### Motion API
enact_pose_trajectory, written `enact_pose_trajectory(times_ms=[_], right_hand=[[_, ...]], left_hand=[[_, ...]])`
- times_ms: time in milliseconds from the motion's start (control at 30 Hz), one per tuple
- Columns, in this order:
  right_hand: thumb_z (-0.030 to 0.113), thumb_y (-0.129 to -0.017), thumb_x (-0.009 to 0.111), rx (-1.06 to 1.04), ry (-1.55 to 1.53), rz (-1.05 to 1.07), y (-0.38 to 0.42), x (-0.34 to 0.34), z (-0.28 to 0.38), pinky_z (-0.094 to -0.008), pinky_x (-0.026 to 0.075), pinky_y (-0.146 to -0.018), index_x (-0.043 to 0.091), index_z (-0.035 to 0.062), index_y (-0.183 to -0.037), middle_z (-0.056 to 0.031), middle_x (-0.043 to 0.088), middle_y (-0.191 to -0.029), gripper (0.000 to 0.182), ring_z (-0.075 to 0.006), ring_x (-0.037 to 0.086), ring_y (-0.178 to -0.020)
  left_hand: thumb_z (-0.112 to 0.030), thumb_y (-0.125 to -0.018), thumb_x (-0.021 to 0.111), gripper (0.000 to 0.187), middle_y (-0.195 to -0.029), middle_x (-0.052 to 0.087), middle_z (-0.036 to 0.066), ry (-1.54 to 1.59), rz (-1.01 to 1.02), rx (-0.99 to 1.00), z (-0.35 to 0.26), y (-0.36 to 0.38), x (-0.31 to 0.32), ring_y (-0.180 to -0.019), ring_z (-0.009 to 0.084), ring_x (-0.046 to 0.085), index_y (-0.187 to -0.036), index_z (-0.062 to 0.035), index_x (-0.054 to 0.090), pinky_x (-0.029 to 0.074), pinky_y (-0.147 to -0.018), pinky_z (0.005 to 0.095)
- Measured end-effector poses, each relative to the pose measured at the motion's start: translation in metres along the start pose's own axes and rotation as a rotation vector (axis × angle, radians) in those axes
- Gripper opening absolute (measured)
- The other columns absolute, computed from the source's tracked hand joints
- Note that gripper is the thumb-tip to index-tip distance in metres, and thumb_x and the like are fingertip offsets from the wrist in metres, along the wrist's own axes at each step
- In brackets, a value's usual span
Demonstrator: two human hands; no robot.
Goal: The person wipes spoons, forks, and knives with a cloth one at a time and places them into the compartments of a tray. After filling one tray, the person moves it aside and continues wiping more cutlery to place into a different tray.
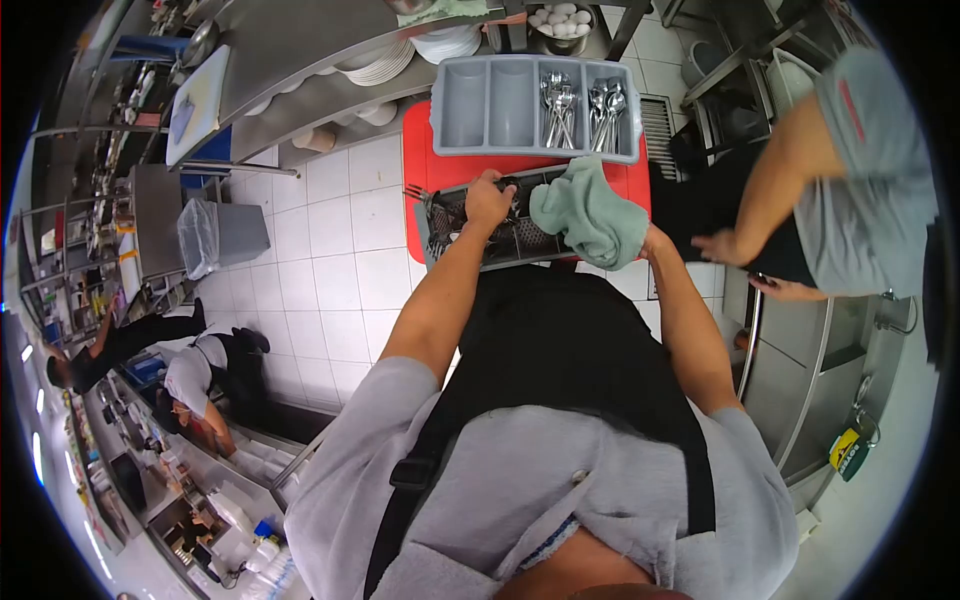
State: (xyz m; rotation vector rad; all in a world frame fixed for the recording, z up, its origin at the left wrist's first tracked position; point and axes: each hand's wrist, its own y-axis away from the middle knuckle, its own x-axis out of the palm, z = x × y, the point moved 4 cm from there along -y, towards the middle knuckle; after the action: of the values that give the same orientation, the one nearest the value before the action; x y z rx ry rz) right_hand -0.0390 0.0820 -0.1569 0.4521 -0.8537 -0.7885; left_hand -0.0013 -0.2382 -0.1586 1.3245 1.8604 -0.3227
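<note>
- The left forearm (433, 290) reached forward and angled inward, bare below the elbow.
- The left hand (489, 203) was palm down, its back toward the head, with the fingers bent.
- The right forearm (692, 325) also reached forward and inward, its elbow bent outward.
- The right hand (654, 241) was mostly hidden, so its finger pose could not be told.
- The two hands were apart.
</note>
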Motion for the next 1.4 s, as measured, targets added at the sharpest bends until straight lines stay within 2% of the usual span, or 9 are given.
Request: enact_pose_trajectory(times_ms=[200, 300, 500, 567, 667, 833, 900, 967, 1400], right_hand=[[0.023, -0.094, 0.067, -0.246, -0.153, -0.198, -0.016, 0.029, 0.012, -0.0359, 0.057, -0.083, 0.063, 0.0046, -0.119, -0.0095, 0.067, -0.114, 0.032, -0.0178, 0.066, -0.101], [0.020, -0.094, 0.065, -0.565, 0.626, -0.326, -0.017, 0.081, 0.058, -0.0352, 0.053, -0.086, 0.062, 0.0060, -0.117, -0.0084, 0.065, -0.115, 0.028, -0.0175, 0.063, -0.102], [0.018, -0.096, 0.060, -0.843, 0.615, -0.224, -0.068, 0.108, 0.065, -0.0342, 0.050, -0.089, 0.058, 0.0051, -0.120, -0.0072, 0.064, -0.113, 0.027, -0.0184, 0.061, -0.103], [0.018, -0.098, 0.058, -0.789, 0.188, -0.192, -0.080, 0.106, 0.076, -0.0351, 0.054, -0.087, 0.058, 0.0050, -0.121, -0.0076, 0.065, -0.112, 0.027, -0.0190, 0.064, -0.102], [0.018, -0.098, 0.056, -0.650, -0.456, -0.116, -0.059, 0.115, 0.095, -0.0339, 0.057, -0.083, 0.058, 0.0055, -0.123, -0.0074, 0.066, -0.111, 0.027, -0.0191, 0.066, -0.096], [0.020, -0.100, 0.053, -0.938, 0.275, -0.402, -0.061, 0.080, 0.112, -0.0342, 0.056, -0.079, 0.058, 0.0063, -0.122, -0.0068, 0.065, -0.108, 0.027, -0.0188, 0.066, -0.093], [0.020, -0.100, 0.053, -0.958, 0.264, -0.426, -0.056, 0.087, 0.118, -0.0343, 0.055, -0.076, 0.059, 0.0066, -0.119, -0.0065, 0.065, -0.105, 0.024, -0.0185, 0.065, -0.090], [0.020, -0.099, 0.054, -0.800, -0.339, -0.308, -0.053, 0.111, 0.105, -0.0343, 0.055, -0.072, 0.061, 0.0067, -0.114, -0.0066, 0.064, -0.101, 0.021, -0.0187, 0.064, -0.087], [0.026, -0.100, 0.056, -0.418, -0.399, -0.173, -0.011, 0.120, 0.124, -0.0313, 0.054, -0.059, 0.060, 0.0072, -0.107, -0.0043, 0.062, -0.087, 0.021, -0.0160, 0.062, -0.071]], left_hand=[[-0.014, -0.081, 0.072, 0.021, -0.090, 0.064, 0.017, -0.097, -0.002, 0.192, -0.011, -0.005, -0.001, -0.094, 0.0390, 0.062, -0.095, -0.0063, 0.059, 0.049, -0.081, 0.0491], [-0.011, -0.083, 0.071, 0.016, -0.083, 0.062, 0.017, -0.042, -0.046, 0.435, -0.058, 0.007, -0.039, -0.085, 0.0379, 0.061, -0.092, -0.0044, 0.059, 0.048, -0.074, 0.0475], [-0.015, -0.089, 0.070, 0.020, -0.084, 0.066, 0.015, 0.180, -0.097, 0.511, -0.130, 0.030, -0.089, -0.077, 0.0296, 0.066, -0.103, -0.0036, 0.060, 0.051, -0.070, 0.0409], [-0.018, -0.091, 0.069, 0.026, -0.083, 0.067, 0.014, 0.337, -0.243, 0.322, -0.130, 0.043, -0.095, -0.075, 0.0264, 0.067, -0.108, -0.0018, 0.058, 0.052, -0.069, 0.0388], [-0.025, -0.102, 0.053, 0.025, -0.072, 0.061, 0.006, 0.470, 0.042, 0.193, -0.115, 0.066, -0.069, -0.060, 0.0151, 0.057, -0.104, -0.0009, 0.058, 0.047, -0.058, 0.0302], [-0.025, -0.107, 0.043, 0.029, -0.063, 0.047, -0.003, 0.659, 0.316, 0.127, -0.132, 0.091, -0.064, -0.052, 0.0047, 0.040, -0.096, -0.0031, 0.059, 0.033, -0.047, 0.0226], [-0.026, -0.107, 0.044, 0.029, -0.062, 0.045, -0.004, 0.697, 0.351, 0.116, -0.143, 0.095, -0.074, -0.051, 0.0043, 0.038, -0.096, -0.0039, 0.058, 0.031, -0.046, 0.0224], [-0.026, -0.107, 0.044, 0.029, -0.062, 0.046, -0.004, 0.698, 0.334, 0.141, -0.148, 0.088, -0.074, -0.052, 0.0045, 0.039, -0.095, -0.0041, 0.058, 0.031, -0.047, 0.0227], [-0.019, -0.105, 0.044, 0.026, -0.061, 0.057, 0.005, 0.579, 0.373, 0.194, -0.157, 0.118, -0.048, -0.053, 0.0113, 0.052, -0.094, 0.0013, 0.057, 0.044, -0.052, 0.0287]])
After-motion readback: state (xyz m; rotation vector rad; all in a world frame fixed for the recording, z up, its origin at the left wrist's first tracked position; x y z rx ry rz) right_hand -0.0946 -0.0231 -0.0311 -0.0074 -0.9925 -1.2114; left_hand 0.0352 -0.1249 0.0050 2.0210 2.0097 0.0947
